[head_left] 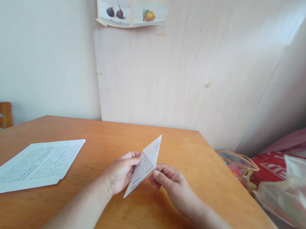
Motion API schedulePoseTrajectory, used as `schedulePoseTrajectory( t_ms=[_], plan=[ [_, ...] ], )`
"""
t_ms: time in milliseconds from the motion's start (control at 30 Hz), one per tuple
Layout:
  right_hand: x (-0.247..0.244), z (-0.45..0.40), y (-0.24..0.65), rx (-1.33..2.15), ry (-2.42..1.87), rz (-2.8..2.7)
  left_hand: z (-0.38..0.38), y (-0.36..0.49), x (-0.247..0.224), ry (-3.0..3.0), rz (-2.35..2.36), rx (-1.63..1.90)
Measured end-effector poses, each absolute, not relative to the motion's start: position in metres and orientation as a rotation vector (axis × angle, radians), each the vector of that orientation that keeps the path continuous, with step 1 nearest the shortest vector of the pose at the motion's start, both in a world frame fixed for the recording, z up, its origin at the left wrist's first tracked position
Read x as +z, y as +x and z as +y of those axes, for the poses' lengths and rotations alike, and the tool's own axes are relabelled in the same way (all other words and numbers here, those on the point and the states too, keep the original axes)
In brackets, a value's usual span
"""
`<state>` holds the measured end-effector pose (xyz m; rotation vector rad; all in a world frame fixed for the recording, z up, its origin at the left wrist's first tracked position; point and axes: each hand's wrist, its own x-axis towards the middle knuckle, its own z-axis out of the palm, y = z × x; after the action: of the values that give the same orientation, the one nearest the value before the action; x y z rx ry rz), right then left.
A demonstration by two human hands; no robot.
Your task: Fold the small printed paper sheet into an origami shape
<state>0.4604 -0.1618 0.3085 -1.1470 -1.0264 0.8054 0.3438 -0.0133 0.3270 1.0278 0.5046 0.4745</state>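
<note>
Paper (pixel 144 168), folded to points, centre frame: left hand (pixel 123 168) pinches one edge, right hand (pixel 170 181) grips the opposite corner! Printed sheets (pixel 42 163) lie lower left.

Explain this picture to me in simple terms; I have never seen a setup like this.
There is no machine here: these are a person's own bare hands, filmed by a camera worn on their head, looking forward and down. The left hand grips one side of a folded paper, and the right hand pinches its opposite corner. The paper shows printed rows below and a mostly white part on top. On the wooden table, to the left, lies printed paper. Fruit pictures hang on the wall behind.
</note>
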Motion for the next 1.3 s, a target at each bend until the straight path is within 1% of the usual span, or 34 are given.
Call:
schedulePoseTrajectory(
  t_ms=[200,433,567,633,733,833,967,1167,1300],
  plan=[
    [0.309,-0.162,0.460,0.807,-1.132,-1.042,-0.016,0.343,0.325,1.074,0.490,0.463],
    [0.306,-0.158,0.463,0.711,-1.285,-0.943,-0.015,0.344,0.321,1.275,0.466,0.612],
    [0.295,-0.155,0.474,0.438,-1.354,-0.938,-0.014,0.344,0.322,1.352,0.512,0.778],
    [0.292,-0.156,0.479,0.266,-1.377,-0.946,-0.014,0.344,0.322,1.326,0.505,0.799],
    [0.294,-0.160,0.482,0.072,-1.374,-1.008,-0.014,0.342,0.327,1.207,0.450,0.664],
    [0.298,-0.163,0.481,-0.043,-1.366,-1.129,-0.018,0.340,0.334,1.103,0.389,0.480],
    [0.299,-0.165,0.480,-0.056,-1.389,-1.199,-0.023,0.338,0.340,1.044,0.321,0.393],
    [0.293,-0.162,0.484,-0.026,-1.414,-1.149,-0.020,0.338,0.334,1.117,0.384,0.447],
    [0.293,-0.159,0.484,0.169,-1.341,-0.907,-0.017,0.339,0.330,1.130,0.417,0.501]
  ],
)
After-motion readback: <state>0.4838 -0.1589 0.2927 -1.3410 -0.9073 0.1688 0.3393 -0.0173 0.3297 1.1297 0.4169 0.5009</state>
